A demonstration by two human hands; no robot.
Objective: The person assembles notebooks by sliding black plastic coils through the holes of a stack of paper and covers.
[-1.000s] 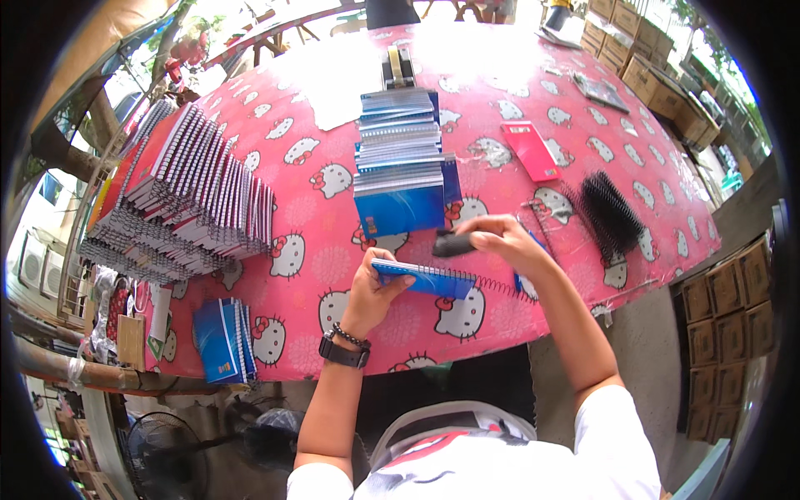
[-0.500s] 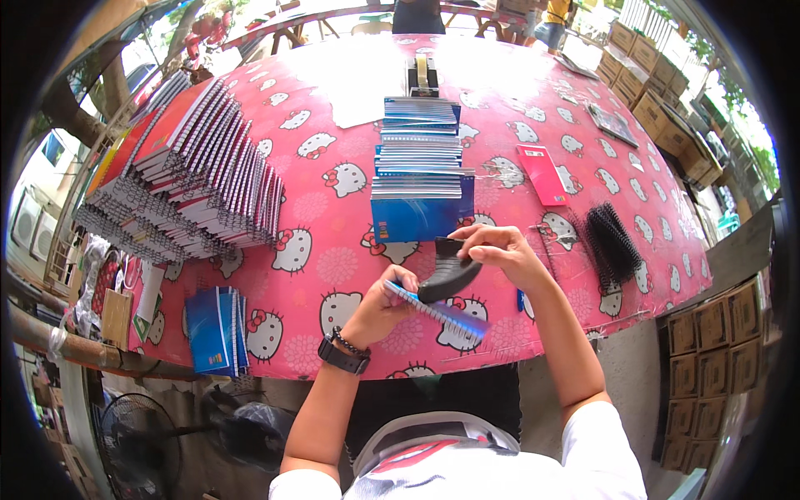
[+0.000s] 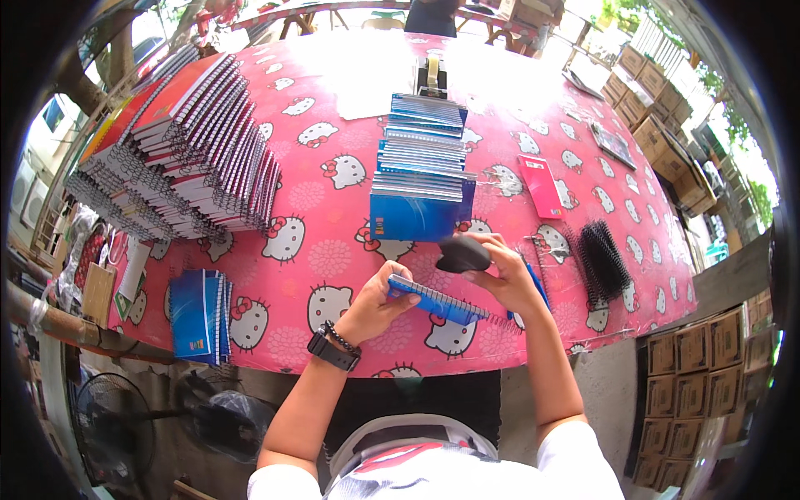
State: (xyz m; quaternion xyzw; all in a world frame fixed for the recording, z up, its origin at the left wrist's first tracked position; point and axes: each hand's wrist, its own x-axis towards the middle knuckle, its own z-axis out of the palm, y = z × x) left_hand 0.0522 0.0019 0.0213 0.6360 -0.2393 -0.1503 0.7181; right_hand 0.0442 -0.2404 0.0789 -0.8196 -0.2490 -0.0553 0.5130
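My left hand grips a small blue notebook by its left end, spine edge turned up. A wire coil runs along that edge and sticks out past the right end. Closed around a black, curved, rubbery-looking piece, my right hand hovers just above the notebook, apart from it. Beyond the hands stands a row of blue notebooks, overlapping one another. Black wire coils lie in a bundle to the right.
Tall stacks of spiral notebooks fill the left side. Several blue notebooks lie at the near left edge. A pink card lies right of the row, and a tape dispenser behind it. Cardboard boxes stand beside the pink table.
My right hand has moved the black piece up off the notebook's spine and turned it. The notebook is held steadier, and the coil's loose end now shows at its right.
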